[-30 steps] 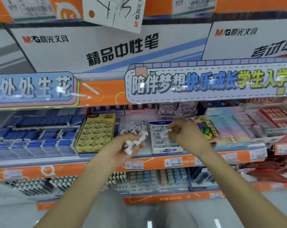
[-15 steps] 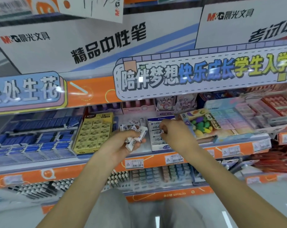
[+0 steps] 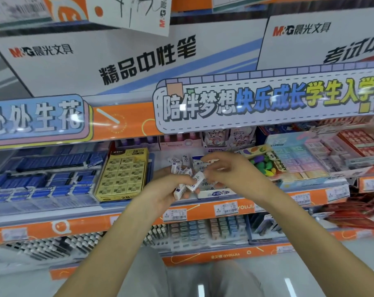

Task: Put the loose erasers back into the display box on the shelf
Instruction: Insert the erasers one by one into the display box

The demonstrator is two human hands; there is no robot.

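Note:
My left hand [image 3: 160, 190] is palm up in front of the middle shelf, shut on a bunch of small white erasers [image 3: 180, 190] with blue print. My right hand [image 3: 235, 174] is right beside it, and its fingertips pinch the end of one eraser [image 3: 197, 177] that sticks up from the bunch. The white and blue display box [image 3: 217, 193] stands on the shelf just behind both hands, mostly hidden by them. A few loose erasers [image 3: 175, 160] lie on the shelf to the left of the box.
A yellow 2B eraser box [image 3: 122, 174] stands left of the loose erasers, with blue boxes [image 3: 42, 179] further left. A box of fruit-shaped erasers [image 3: 265, 163] and pastel boxes [image 3: 299, 159] sit on the right. An orange shelf edge [image 3: 203, 211] carries price tags. A banner [image 3: 267, 99] overhangs the shelf.
My right hand has come back from the display box to my left hand and closed its fingertips on one eraser. The left hand still holds the bunch.

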